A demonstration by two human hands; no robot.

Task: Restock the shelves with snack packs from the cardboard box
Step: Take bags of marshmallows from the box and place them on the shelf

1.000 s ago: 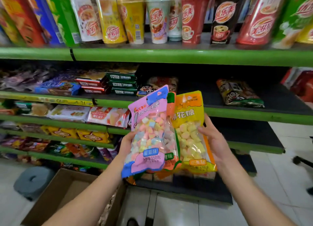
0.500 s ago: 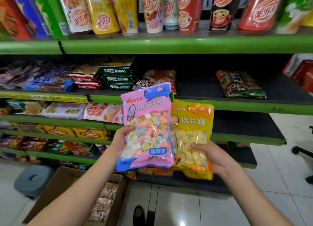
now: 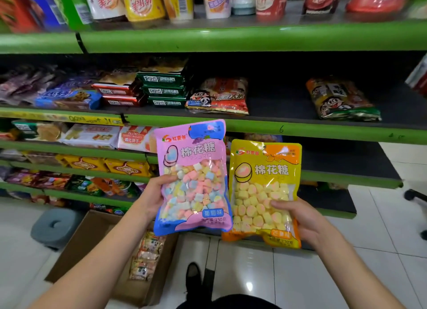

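Head camera looks down past both forearms at green-edged shelves (image 3: pixel 254 126), and I take the pink marshmallow pack (image 3: pixel 193 177) as my landmark. My left hand (image 3: pixel 153 196) grips that pack by its left edge, thumb curled over the front, fingers hidden behind it. The pack stands upright, its clear window full of pastel cubes.

Just right of the pink pack, a little lower and partly tucked behind its right edge, is the yellow marshmallow pack (image 3: pixel 265 193). My right hand (image 3: pixel 298 218) holds it at the lower right corner, thumb pinched across the front, the other fingers wrapped behind. It is upright too.

Below and left of the pink pack, the cardboard box (image 3: pixel 92 246) sits open on the tiled floor (image 3: pixel 300 274), with more small snack packs (image 3: pixel 145 255) lying along its right inner side. Further left of the box is a grey round stool (image 3: pixel 54 225).

Behind and above the pink pack, a shelf carries stacked green biscuit boxes (image 3: pixel 164 90) and a red cartoon snack bag (image 3: pixel 219 96). A similar dark bag (image 3: pixel 339 99) lies well right of it on that same shelf. Highest of all stands a row of tall drink cups (image 3: pixel 143 1).
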